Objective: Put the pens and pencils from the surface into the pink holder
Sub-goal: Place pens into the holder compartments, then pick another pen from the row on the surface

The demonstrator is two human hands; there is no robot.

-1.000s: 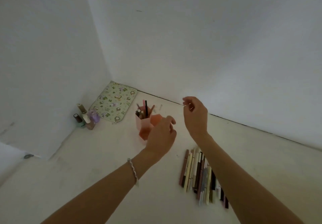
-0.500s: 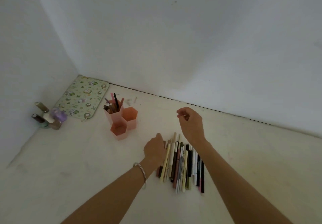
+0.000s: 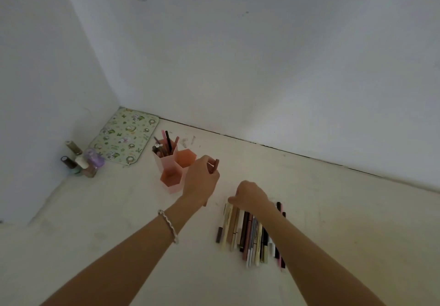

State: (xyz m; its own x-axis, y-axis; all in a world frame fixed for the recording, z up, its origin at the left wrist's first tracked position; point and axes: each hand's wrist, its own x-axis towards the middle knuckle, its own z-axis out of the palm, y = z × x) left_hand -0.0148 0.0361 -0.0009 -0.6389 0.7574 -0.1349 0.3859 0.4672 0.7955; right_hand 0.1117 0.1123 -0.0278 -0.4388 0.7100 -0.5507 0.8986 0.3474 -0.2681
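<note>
The pink holder [image 3: 169,181] has three hexagonal cups; the tall back cup holds several pens, the other two look empty. My left hand [image 3: 201,181] is just right of the holder, closed around a reddish-brown pencil [image 3: 215,165] held nearly upright. A row of several pens and pencils [image 3: 250,231] lies side by side on the white surface. My right hand [image 3: 251,195] rests on the far end of that row, fingers curled down onto the pens; whether it grips one is hidden.
A green patterned mat [image 3: 123,136] lies in the corner behind the holder. Several small nail-polish bottles [image 3: 82,161] stand by the left wall. White walls close the back and left. A bracelet [image 3: 168,224] is on my left wrist.
My left hand lifted a reddish-brown pencil off the row and moved it up toward the holder. My right hand came down from the air onto the far end of the row.
</note>
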